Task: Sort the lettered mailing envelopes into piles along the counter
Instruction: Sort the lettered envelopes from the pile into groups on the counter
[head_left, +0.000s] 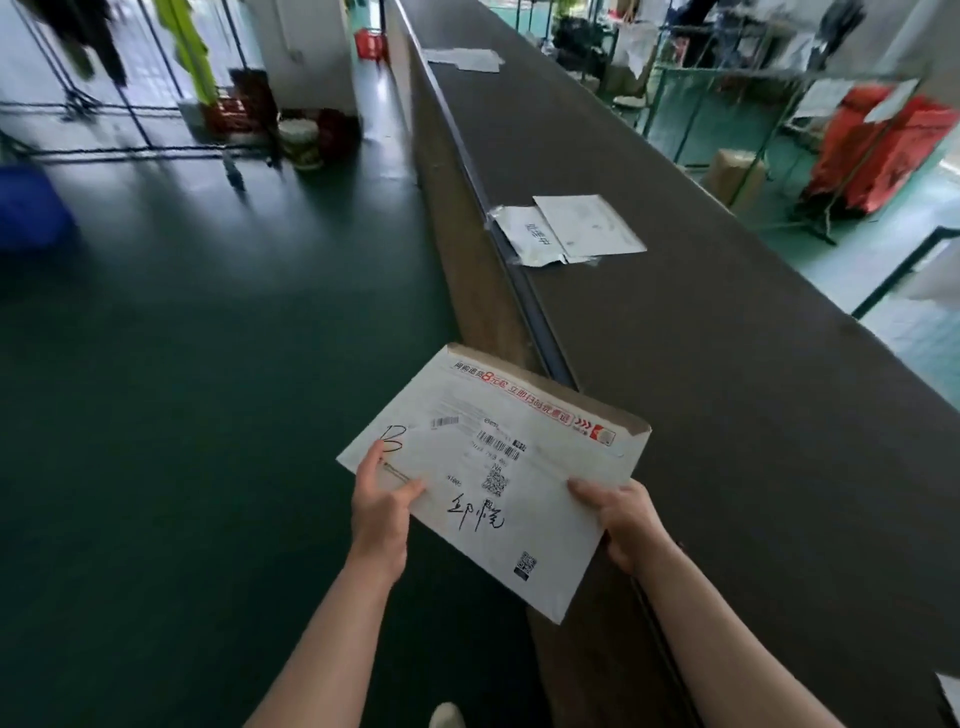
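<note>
I hold a white mailing envelope (498, 467) with a handwritten "B", barcodes and a red banner, over the near edge of the long dark counter (727, 364). My left hand (382, 506) grips its left edge, thumb on top. My right hand (626, 517) grips its right edge. Farther along the counter lies a pile of white envelopes (587, 228) beside a taped paper label (530, 236). Another pile of envelopes (467, 58) lies at the far end. A white corner of paper (949, 699) shows at the lower right edge.
Dark green floor (208, 364) runs along the counter's left side, with a blue bin (31, 208), stands and buckets (301, 143) farther back. Beyond the counter on the right are metal racks and red bags (883, 150). My shoe tip (447, 717) shows at the bottom.
</note>
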